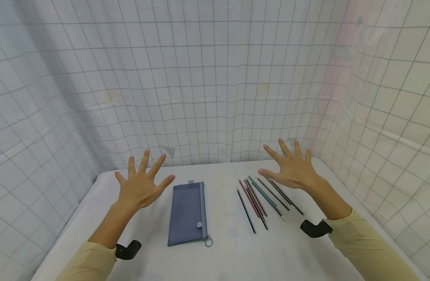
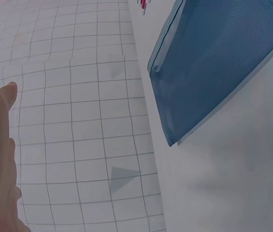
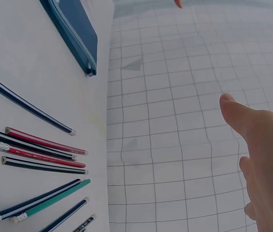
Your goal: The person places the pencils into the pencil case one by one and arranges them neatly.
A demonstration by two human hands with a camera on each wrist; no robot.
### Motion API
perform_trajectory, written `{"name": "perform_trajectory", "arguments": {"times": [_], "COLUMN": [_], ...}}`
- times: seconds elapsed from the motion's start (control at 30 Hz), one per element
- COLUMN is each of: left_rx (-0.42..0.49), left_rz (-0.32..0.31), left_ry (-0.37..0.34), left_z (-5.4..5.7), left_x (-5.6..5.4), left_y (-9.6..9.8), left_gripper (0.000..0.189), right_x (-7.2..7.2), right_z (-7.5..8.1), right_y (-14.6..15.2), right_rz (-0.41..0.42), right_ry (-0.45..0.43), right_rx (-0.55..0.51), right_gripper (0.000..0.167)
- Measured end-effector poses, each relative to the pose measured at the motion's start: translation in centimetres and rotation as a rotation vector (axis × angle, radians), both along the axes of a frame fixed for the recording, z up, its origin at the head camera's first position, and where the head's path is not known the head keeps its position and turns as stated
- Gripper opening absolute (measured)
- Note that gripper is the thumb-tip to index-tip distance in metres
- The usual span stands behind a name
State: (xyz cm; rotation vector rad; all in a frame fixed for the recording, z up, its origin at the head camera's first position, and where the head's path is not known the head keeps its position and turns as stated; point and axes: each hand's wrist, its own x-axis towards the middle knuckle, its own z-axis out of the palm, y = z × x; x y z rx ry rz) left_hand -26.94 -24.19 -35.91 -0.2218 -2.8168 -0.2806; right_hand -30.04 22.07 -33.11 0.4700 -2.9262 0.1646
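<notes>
My left hand [image 1: 139,189] is raised with fingers spread, holding nothing, to the left of a blue zippered pencil pouch [image 1: 186,212]. The pouch lies flat, its zipper along the right side and a ring [image 1: 209,241] at the near right corner. My right hand [image 1: 293,169], also spread and holding nothing, hovers beyond several pencils [image 1: 258,203] fanned on the table. Dark, red and teal ones show, and the right wrist view shows white erasers on some ends, such as on a teal pencil [image 3: 54,200]. In the left wrist view the pouch [image 2: 218,63] appears at upper right.
A white-covered table [image 1: 222,257] bears the pouch and the pencils. Grid-patterned white curtains [image 1: 215,78] enclose it at the back and both sides. Black wrist mounts [image 1: 128,249] sit at both sleeve cuffs.
</notes>
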Motion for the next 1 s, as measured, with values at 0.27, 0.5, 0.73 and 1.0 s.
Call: {"name": "perform_trajectory", "arguments": {"times": [0.27, 0.5, 0.73, 1.0], "left_rx": [0.069, 0.209, 0.370, 0.454], "left_rz": [-0.013, -0.017, -0.020, 0.068], "left_ry": [-0.017, -0.088, -0.211, -0.286], "left_z": [-0.2, -2.2, -5.7, -10.0], "left_x": [-0.1, -0.7, -1.2, -1.1], "left_y": [1.1, 3.3, 5.0, 6.5], "left_gripper": [0.091, 0.099, 0.110, 0.120], "right_x": [0.2, 0.3, 0.5, 0.3], "right_z": [-0.4, -1.6, -3.9, -8.4], "right_y": [-0.8, -2.0, -3.4, -5.5], "right_rz": [0.053, 0.139, 0.203, 0.240], "right_ry": [0.061, 0.072, 0.044, -0.012], "right_rx": [-0.021, -0.125, -0.304, -0.429], "right_gripper": [0.090, 0.083, 0.071, 0.050]}}
